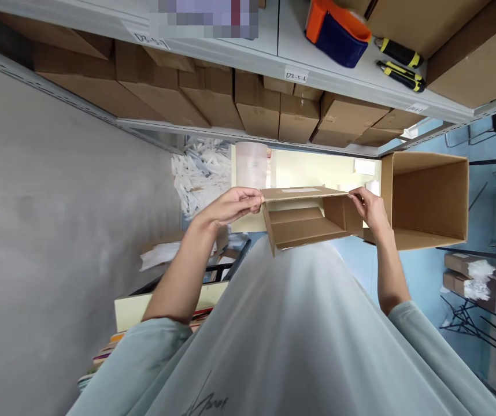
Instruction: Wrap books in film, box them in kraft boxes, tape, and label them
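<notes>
I hold a small open cardboard box [306,222] in front of my chest, its open side turned towards me and its inner flaps showing. My left hand [234,205] pinches the box's left edge, fingers closed on the cardboard. My right hand [372,208] grips the right edge, fingers wrapped round the side wall. My pale green shirt fills the lower part of the view.
A bigger open cardboard box [425,199] stands just right of my right hand. Above, a grey shelf [274,58] carries several closed cartons, an orange-and-blue tape dispenser [339,32] and two yellow-black cutters [399,63]. White packets [200,173] lie piled at the back. Grey wall on the left.
</notes>
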Demonstrator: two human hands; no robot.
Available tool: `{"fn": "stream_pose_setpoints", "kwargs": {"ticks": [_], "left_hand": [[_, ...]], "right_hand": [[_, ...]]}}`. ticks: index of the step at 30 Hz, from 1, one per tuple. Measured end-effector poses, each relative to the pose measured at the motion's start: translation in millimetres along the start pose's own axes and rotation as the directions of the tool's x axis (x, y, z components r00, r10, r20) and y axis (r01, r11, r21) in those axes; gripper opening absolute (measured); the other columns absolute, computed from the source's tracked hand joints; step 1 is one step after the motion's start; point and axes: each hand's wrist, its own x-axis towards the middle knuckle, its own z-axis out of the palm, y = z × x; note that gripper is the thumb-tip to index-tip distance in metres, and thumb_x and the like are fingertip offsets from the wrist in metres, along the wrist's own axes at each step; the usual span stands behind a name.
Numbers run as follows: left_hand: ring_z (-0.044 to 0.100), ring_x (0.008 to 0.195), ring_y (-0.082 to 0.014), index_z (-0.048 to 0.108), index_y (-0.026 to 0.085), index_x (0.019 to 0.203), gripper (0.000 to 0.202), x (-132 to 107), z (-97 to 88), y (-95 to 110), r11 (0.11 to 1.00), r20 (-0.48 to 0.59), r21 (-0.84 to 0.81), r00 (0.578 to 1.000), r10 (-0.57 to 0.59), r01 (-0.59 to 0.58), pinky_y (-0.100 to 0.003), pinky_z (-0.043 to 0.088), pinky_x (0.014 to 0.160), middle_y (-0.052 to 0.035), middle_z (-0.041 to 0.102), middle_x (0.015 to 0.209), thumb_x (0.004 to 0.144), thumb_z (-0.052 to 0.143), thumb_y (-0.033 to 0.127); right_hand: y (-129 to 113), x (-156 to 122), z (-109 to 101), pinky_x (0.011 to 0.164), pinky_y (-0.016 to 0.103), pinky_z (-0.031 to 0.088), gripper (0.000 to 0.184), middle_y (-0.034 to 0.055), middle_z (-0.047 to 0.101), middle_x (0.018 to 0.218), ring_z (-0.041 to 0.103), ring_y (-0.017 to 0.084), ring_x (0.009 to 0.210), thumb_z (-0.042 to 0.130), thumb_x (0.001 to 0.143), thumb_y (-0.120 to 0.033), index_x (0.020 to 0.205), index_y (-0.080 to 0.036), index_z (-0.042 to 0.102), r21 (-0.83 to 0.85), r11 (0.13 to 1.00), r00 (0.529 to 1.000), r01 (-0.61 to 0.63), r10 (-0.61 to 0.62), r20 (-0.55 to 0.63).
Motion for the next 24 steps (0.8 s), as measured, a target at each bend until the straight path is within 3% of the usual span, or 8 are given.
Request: {"fn": "stream_pose_setpoints", "kwargs": {"ticks": [5, 8, 12, 19, 24], "left_hand": [[0.047, 0.054, -0.0135, 0.075, 0.021, 0.076, 0.063, -31.9, 27.1, -7.6, 0.996, 0.026, -0.07, 0.998, -0.058, 0.059, -0.027, 0.041, 0.053, 0.0002, 0.054, 0.058, 0.07, 0.098, 0.079], [0.052, 0.057, -0.0155, 0.08, 0.022, 0.083, 0.06, -43.4, 44.2, 2.6, 0.999, 0.03, 0.002, 0.999, -0.041, 0.041, -0.031, 0.048, 0.058, -0.0014, 0.06, 0.062, 0.078, 0.092, 0.08], [0.069, 0.072, -0.0225, 0.082, 0.024, 0.087, 0.056, -51.7, 62.1, 19.7, 0.995, -0.073, 0.087, 0.996, 0.046, -0.04, -0.038, 0.061, 0.073, -0.0069, 0.072, 0.077, 0.085, 0.087, 0.079], [0.081, 0.096, -0.0301, 0.084, 0.026, 0.094, 0.049, -47.9, 92.1, 30.0, 0.982, -0.193, 0.166, 0.973, 0.126, -0.094, -0.047, 0.07, 0.094, -0.0105, 0.083, 0.097, 0.093, 0.083, 0.075], [0.083, 0.104, -0.0316, 0.083, 0.024, 0.1, 0.053, -33.6, 113.6, 30.3, 0.978, -0.267, 0.185, 0.952, 0.149, -0.102, -0.05, 0.069, 0.104, -0.0119, 0.085, 0.102, 0.093, 0.084, 0.076]], "right_hand": [[2.6, 0.1, -12.2, 0.082, 0.041, 0.067, 0.033, 0.0099, 0.086, 0.108, 0.082, 0.027, 0.089, 0.056, 0.115, -0.05, 0.116, -0.025, 0.078, 0.025, 0.999, 0.999, 0.044, -0.044, -0.003], [4.7, 2.8, -26.7, 0.084, 0.044, 0.07, 0.033, 0.0111, 0.086, 0.115, 0.084, 0.029, 0.097, 0.058, 0.114, -0.049, 0.114, -0.025, 0.08, -0.002, 0.997, 0.996, 0.082, -0.082, -0.03], [1.2, -2.1, -40.7, 0.086, 0.046, 0.072, 0.03, 0.01, 0.086, 0.113, 0.083, 0.028, 0.096, 0.059, 0.112, -0.047, 0.114, -0.026, 0.081, -0.048, 0.995, 0.992, 0.087, -0.091, -0.091], [7.1, -22.5, -42.1, 0.091, 0.049, 0.071, 0.03, 0.0129, 0.083, 0.116, 0.081, 0.031, 0.107, 0.053, 0.114, -0.043, 0.117, -0.028, 0.079, -0.139, 0.99, 0.949, -0.007, -0.037, -0.314], [28.1, -33.4, -30.8, 0.085, 0.044, 0.068, 0.024, 0.0132, 0.082, 0.12, 0.081, 0.029, 0.1, 0.056, 0.112, -0.04, 0.113, -0.027, 0.076, -0.202, 0.978, 0.945, -0.059, -0.01, -0.327]]}}
